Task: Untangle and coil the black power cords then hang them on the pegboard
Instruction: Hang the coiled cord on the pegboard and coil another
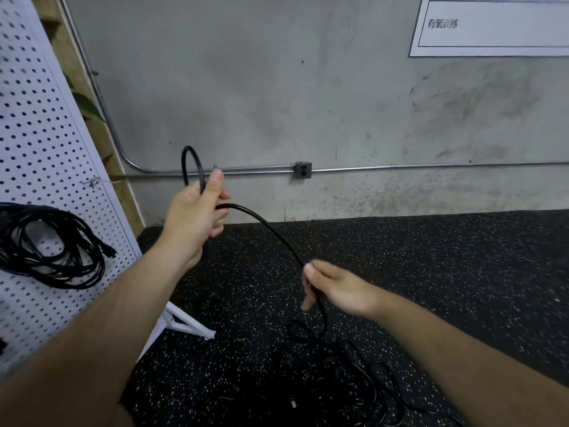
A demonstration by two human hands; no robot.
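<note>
My left hand (197,215) grips a black power cord (268,231), with a small loop of it standing up above my fist. From there the cord arcs down to the right into my right hand (334,288), which pinches it between thumb and fingers. Below my right hand the cord drops into a tangled pile of black cords (341,380) on the floor. On the white pegboard (40,124) at the left hangs a coiled black cord (52,245).
A speckled black rubber floor (431,272) runs to a grey concrete wall with a metal conduit and an outlet box (303,170). The pegboard's white foot (187,326) juts out on the floor near my left forearm. A white poster (492,24) hangs top right.
</note>
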